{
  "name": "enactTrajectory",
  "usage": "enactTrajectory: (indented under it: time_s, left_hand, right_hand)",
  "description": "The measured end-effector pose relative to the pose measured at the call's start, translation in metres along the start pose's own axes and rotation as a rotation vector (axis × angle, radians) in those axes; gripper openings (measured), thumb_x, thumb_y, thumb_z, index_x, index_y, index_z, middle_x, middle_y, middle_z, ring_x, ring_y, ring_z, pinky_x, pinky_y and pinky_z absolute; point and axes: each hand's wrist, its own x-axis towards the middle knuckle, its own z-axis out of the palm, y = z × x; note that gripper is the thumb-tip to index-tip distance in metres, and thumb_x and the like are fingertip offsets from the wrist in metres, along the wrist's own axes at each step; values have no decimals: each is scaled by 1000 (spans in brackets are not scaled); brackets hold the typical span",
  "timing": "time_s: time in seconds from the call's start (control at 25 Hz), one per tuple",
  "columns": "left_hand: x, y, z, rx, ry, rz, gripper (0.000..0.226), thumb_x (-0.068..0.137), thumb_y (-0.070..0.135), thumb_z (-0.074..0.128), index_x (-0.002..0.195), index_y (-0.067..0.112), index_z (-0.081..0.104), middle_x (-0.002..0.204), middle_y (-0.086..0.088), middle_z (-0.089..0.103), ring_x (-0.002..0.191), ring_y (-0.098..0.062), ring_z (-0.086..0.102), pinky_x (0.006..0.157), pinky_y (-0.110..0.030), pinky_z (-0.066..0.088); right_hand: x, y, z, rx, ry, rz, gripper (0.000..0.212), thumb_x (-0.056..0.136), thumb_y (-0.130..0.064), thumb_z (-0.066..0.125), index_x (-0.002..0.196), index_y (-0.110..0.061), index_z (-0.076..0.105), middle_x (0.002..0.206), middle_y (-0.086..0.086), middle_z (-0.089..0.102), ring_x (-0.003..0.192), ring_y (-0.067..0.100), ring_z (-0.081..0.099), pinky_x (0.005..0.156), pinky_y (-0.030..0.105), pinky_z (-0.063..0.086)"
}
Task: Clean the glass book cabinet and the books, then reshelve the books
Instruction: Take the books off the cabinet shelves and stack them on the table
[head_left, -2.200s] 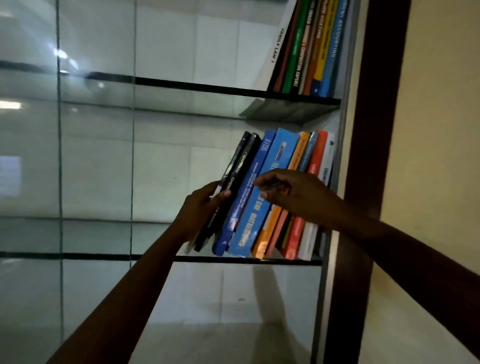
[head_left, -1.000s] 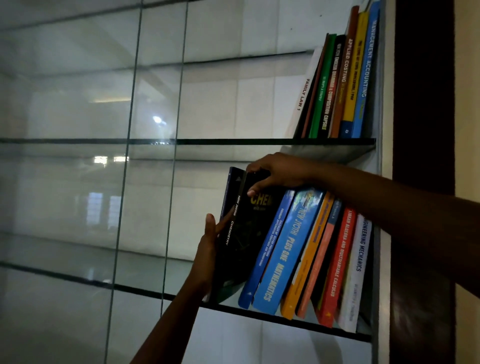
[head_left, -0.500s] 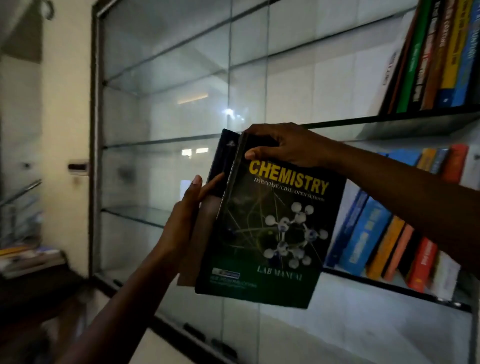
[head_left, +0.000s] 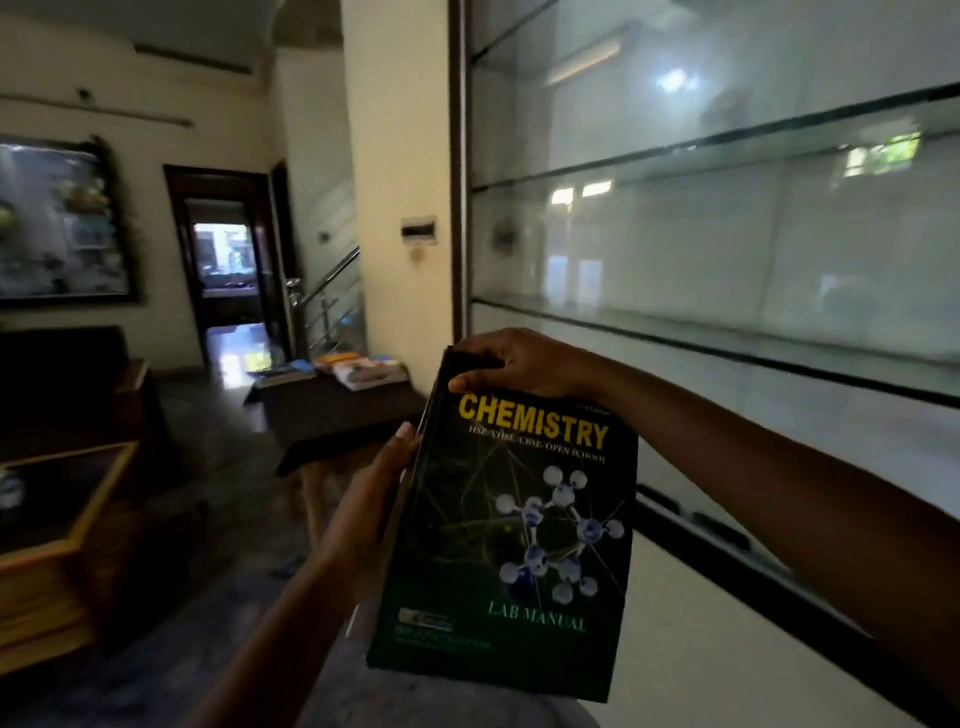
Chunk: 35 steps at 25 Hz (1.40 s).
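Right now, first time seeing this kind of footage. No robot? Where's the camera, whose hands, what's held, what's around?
No robot: a person works bare-handed. The single picture comes from a wide-angle camera worn on their head, looking forward and down. The right hand grips the top edge of a dark Chemistry lab manual, with the thumb on the cover. The left hand holds the manual's left edge. A sliver behind it may be a second book; I cannot tell. To the right stands the glass cabinet with its glass shelves. Further back, a low table carries several books.
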Motion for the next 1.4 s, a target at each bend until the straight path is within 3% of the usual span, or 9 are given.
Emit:
enactTrajectory:
  time_s: [0.16,0.36,0.64,0.8,0.88,1.04,1.16,1.24,1.4]
  left_hand:
    - [-39,-1,-80,5,262,-69,56,73,50,56,117,16,63,112,-16,67,102,-32,65,90,-51,50]
    - [-62,0,-167,107,526,-24,31,82,35,56,104,15,64,92,-9,73,83,-23,71,70,-37,58]
    - [-15,13,-299,20,749,-18,30,83,31,57,107,15,65,96,-11,73,85,-24,70,71,-39,57]
    - [32,24,-363,17,807,-54,35,77,32,60,108,15,65,102,-14,71,93,-28,68,78,-41,56]
    - [55,24,-397,8,877,-71,38,77,33,60,110,14,64,104,-14,70,97,-29,67,80,-42,56]
    - [87,20,-474,-115,992,-94,47,78,37,61,119,12,61,113,-16,67,105,-33,64,94,-52,47]
    - [110,20,-535,-205,1066,-102,45,81,40,58,117,13,61,111,-14,68,103,-32,65,95,-52,45]
    - [134,23,-583,-264,1087,-120,46,81,42,58,117,13,62,110,-15,68,102,-33,65,93,-49,46]
    - [192,38,-677,-292,1097,-163,58,73,43,64,123,13,58,113,-15,67,104,-33,65,98,-52,43]
  right_hand:
    - [69,-35,82,135,-143,-117,20,89,-32,60,106,-22,63,99,-14,60,78,-8,55,71,12,42]
    - [168,-63,172,180,-285,-226,30,85,-38,64,101,-13,66,90,3,68,75,5,61,69,20,46]
    - [301,-53,279,295,41,-420,43,72,-38,76,108,-14,69,104,-2,68,89,-1,57,76,1,39]
    - [361,-23,340,439,230,-455,51,78,-46,67,120,-18,61,115,-1,62,106,8,55,93,23,44]
    - [394,-8,371,497,247,-386,52,79,-43,67,124,-17,58,123,1,58,116,14,52,99,32,42]
    - [441,20,423,670,192,36,59,77,-29,74,130,-14,51,130,4,51,118,9,43,93,2,27]
    - [478,42,468,930,-187,426,82,68,-45,76,138,-19,40,135,-1,48,120,15,50,100,24,39]
    - [523,55,499,1071,-393,515,83,55,-58,75,125,-19,54,119,2,64,102,18,65,93,38,51]
    - [629,67,543,1158,-552,603,70,51,-56,80,106,-17,64,103,6,71,91,22,69,85,39,55]
